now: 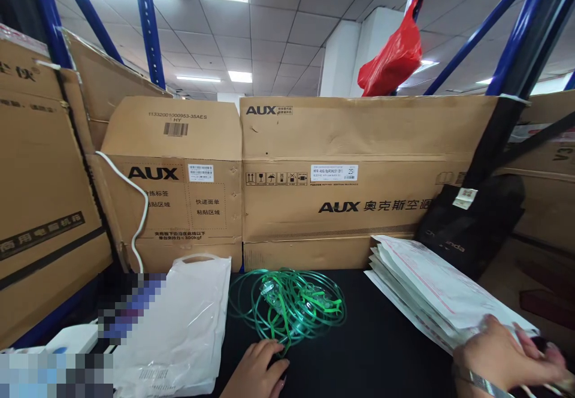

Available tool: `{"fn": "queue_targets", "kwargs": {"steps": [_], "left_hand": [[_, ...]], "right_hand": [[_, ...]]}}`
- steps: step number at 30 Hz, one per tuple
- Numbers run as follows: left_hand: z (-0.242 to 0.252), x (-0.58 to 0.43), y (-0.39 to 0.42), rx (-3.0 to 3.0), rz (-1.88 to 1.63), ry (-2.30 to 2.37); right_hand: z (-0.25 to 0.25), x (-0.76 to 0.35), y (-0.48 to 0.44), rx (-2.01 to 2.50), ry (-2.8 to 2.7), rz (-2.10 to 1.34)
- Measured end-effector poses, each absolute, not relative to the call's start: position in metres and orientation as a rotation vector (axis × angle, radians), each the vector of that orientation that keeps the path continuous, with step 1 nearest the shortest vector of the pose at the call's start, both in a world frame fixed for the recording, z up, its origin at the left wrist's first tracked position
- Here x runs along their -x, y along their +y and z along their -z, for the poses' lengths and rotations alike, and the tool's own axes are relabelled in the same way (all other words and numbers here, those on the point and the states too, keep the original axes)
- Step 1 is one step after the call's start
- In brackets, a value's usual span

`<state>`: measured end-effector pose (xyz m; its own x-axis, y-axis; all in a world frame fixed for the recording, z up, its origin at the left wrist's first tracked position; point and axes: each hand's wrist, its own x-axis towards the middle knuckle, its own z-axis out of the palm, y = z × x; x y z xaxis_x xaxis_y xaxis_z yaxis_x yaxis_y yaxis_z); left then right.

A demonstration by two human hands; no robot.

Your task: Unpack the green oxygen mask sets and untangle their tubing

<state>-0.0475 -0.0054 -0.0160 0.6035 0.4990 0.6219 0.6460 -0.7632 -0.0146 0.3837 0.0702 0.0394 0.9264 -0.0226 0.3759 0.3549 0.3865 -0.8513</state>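
Observation:
My left hand rests on the black tabletop with its fingers bent and a gap between them. Its fingertips are at the near edge of a loose coil of clear green tubing, which has bright green straps and clear plastic pieces in it. My right hand, with a metal band at the wrist, is at the near end of a stack of white paper-like packets. Its fingers are closed and point to the right; what they hold is hidden. Pale cord-like strands show below them.
White plastic packages lie on the left, beside a white cable. Cardboard panels wall off the back. A black bag stands behind the packets. Above hangs a red plastic bag, near blue rack posts.

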Motion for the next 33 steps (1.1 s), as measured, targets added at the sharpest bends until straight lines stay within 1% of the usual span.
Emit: {"fn": "queue_targets", "kwargs": {"steps": [2, 4, 8, 10, 13, 16, 18, 20, 24, 26, 27, 28, 31, 33], "left_hand": [[0.017, 0.048, -0.005, 2.605, 0.895, -0.953], [0.017, 0.048, -0.004, 2.620, 0.897, -0.968], [0.017, 0.049, -0.005, 2.656, 0.896, -1.000], [0.015, 0.049, -0.006, 2.668, 0.893, -1.008], [0.013, 0.049, -0.006, 2.689, 0.870, -1.021], [0.012, 0.048, -0.006, 2.695, 0.855, -1.021], [0.012, 0.048, -0.005, 2.694, 0.852, -1.007], [0.013, 0.048, -0.005, 2.702, 0.859, -1.011], [0.016, 0.049, -0.007, 2.787, 0.930, -1.185], [0.016, 0.049, -0.008, 2.840, 1.080, -1.345], [0.016, 0.049, -0.009, 2.864, 1.222, -1.434], [0.014, 0.048, -0.009, 2.889, 1.431, -1.535], [0.009, 0.046, -0.008, 2.889, 2.205, -1.789], [0.009, 0.045, -0.005, 2.836, 2.534, -1.887]], "right_hand": [[-0.043, -0.377, 0.072, 1.133, -0.086, 0.212], [-0.045, -0.372, 0.073, 1.117, -0.015, 0.190], [-0.046, -0.361, 0.067, 1.126, -0.241, 0.247], [-0.048, -0.351, 0.063, 1.157, -0.398, 0.367], [-0.052, -0.329, 0.058, 1.256, -0.595, 0.638], [-0.054, -0.303, 0.056, 1.289, -0.964, 0.919], [-0.056, -0.281, 0.054, 1.153, -1.362, 1.037], [-0.059, -0.250, 0.049, 0.931, -1.767, 1.026], [-0.066, -0.177, 0.032, 0.673, -2.251, 0.832], [-0.067, -0.147, 0.024, 0.576, -2.489, 0.822], [-0.066, -0.135, 0.021, 0.532, -2.582, 0.825], [-0.066, -0.126, 0.018, 0.485, -2.645, 0.844], [-0.067, -0.110, 0.012, 0.394, -2.728, 0.865], [-0.072, -0.107, 0.009, 0.400, -2.735, 0.837]]}}
